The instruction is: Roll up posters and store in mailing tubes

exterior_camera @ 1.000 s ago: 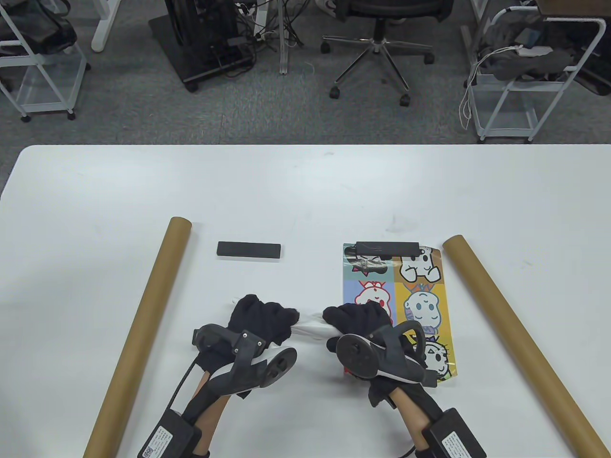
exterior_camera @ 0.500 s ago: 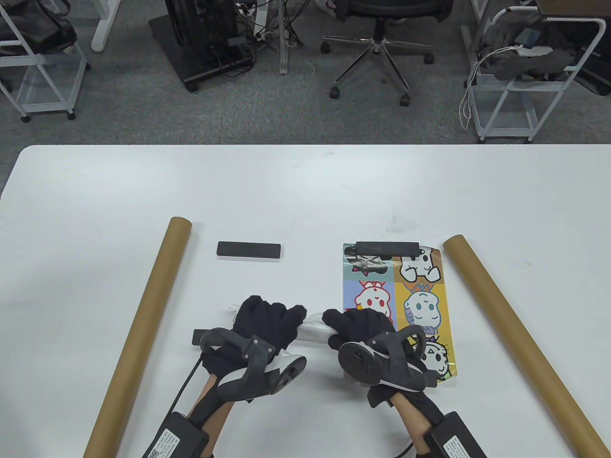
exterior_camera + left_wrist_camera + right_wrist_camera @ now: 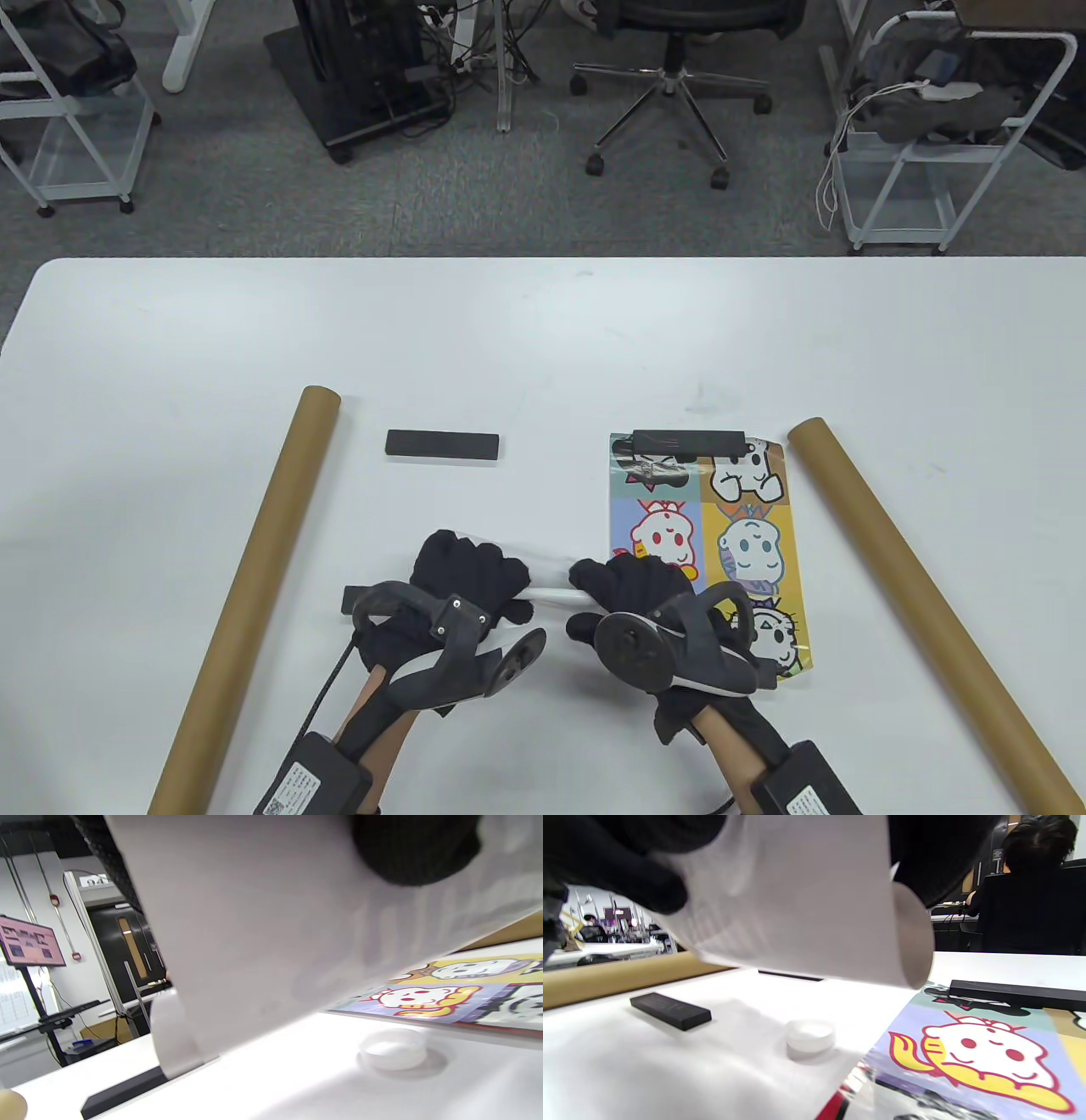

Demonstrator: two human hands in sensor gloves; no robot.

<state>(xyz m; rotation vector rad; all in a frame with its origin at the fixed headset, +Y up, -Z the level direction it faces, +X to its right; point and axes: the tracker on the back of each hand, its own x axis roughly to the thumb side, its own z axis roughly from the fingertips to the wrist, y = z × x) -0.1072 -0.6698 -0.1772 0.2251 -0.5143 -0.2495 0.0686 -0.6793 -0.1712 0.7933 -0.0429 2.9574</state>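
A white rolled poster [image 3: 550, 592] is held above the table between both hands. My left hand [image 3: 467, 577] grips its left end and my right hand [image 3: 632, 586] grips its right end. The roll fills the top of the left wrist view [image 3: 263, 921] and of the right wrist view [image 3: 806, 908], where its open end shows. A flat cartoon poster [image 3: 721, 543] lies on the table under my right hand, with a black bar [image 3: 689, 441] on its far edge. One brown mailing tube [image 3: 254, 586] lies at the left and another [image 3: 916, 594] at the right.
A second black bar [image 3: 442, 444] lies beyond my left hand. Another dark bar end [image 3: 349, 598] shows by my left wrist. A small white cap [image 3: 810, 1035] sits on the table below the roll, left of the flat poster. Chairs and carts stand beyond the table.
Both hands have closed tighter around the white roll and drawn slightly toward the near edge. The stretch of roll showing between them looks thinner.
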